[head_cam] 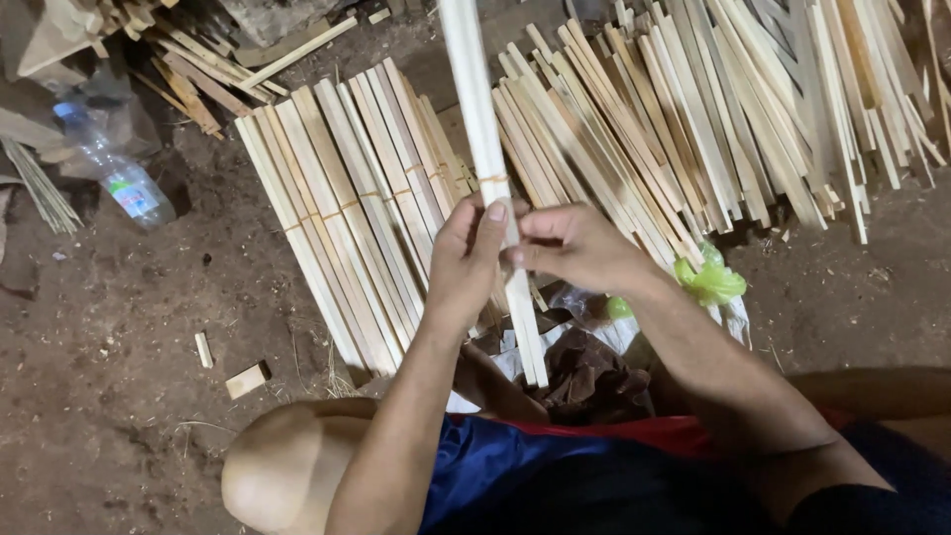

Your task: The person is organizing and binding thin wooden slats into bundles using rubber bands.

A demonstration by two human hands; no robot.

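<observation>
Dirt floor [129, 396], L to R: plastic bottle [119, 173] far left; banded stick bundles [347, 213] laid flat at centre. Left hand [468, 260] grip closed round held stick bundle [490, 168], upright over lap. Right hand [575, 248] fingertips pinched on same bundle, just below its band. Loose stick pile [713, 119] at right; green bag [711, 282] beside right wrist.
</observation>
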